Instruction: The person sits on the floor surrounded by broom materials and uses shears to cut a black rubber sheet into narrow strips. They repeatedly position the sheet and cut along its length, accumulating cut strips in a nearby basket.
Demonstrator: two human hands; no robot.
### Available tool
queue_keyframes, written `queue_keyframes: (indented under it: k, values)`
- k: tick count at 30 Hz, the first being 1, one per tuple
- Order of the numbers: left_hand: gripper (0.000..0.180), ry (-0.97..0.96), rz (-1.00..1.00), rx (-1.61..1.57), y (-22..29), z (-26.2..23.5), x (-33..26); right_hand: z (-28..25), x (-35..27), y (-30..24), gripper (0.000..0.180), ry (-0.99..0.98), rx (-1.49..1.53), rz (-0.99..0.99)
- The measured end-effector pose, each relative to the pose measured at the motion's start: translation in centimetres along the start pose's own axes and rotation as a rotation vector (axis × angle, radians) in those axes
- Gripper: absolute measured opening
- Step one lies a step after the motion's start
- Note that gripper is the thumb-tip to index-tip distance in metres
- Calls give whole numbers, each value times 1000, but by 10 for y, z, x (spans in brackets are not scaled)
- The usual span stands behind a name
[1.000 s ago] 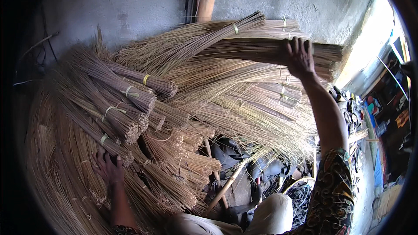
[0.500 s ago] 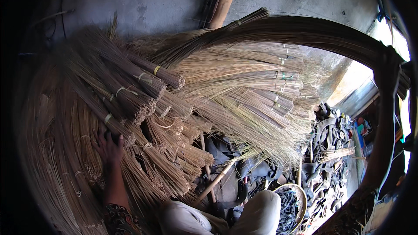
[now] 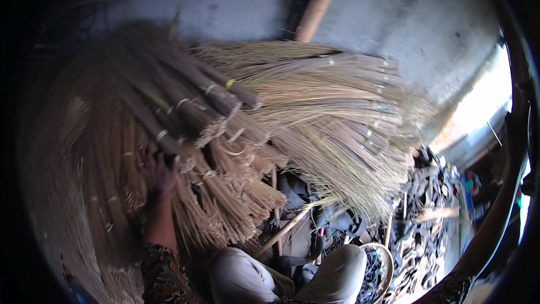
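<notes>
My left hand (image 3: 160, 172) rests on the heap of tied bundles of thin broom sticks, its fingers spread over their cut ends. Beside its fingertips lies a dark bundle with a pale tie (image 3: 163, 135). My right arm (image 3: 495, 231) is raised at the far right, and my right hand (image 3: 516, 126) is dark and partly cut off by the picture's rim. A dark, long bundle of sticks (image 3: 513, 62) rises from that hand along the rim; the grip itself is hard to see.
More tied bundles (image 3: 337, 101) lie stacked against the grey wall (image 3: 416, 11). A bamboo pole (image 3: 320, 3) leans there. At lower right are a round basket (image 3: 389, 264) of black strips and scattered dark scraps (image 3: 416, 236). My knees (image 3: 337, 270) are at the bottom.
The long bundle in my right hand has swung off the pile to the far right rim. The view has shifted a little; my left hand keeps its place on the heap.
</notes>
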State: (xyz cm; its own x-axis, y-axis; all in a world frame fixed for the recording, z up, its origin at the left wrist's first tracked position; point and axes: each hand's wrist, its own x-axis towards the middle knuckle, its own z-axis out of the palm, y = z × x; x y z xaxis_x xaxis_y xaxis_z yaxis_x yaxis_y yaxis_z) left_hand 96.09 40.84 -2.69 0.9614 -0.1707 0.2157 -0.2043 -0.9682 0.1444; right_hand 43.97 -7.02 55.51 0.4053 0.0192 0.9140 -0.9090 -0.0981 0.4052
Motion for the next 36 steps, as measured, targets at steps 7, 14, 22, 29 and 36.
queue_keyframes:
  k: [7, 14, 22, 29, 36]
  values:
    - [81, -4, 11, -105, -7, 10, 5, -21, -47, -276, 103, -215, 893, -37]
    - [89, 17, 34, -129, -11, 18, 9, -133, -19, -586, 80, -932, 1351, -592]
    - [82, 51, 39, -71, -16, 35, 10, -179, -125, -716, 106, -923, 1502, -940]
    - [73, 28, 42, 94, -9, 34, 7, -100, -208, -587, 72, -905, 1748, -293]
    - [61, 3, 15, 209, 0, 26, 5, 7, -379, -415, 50, -1362, 1261, -79]
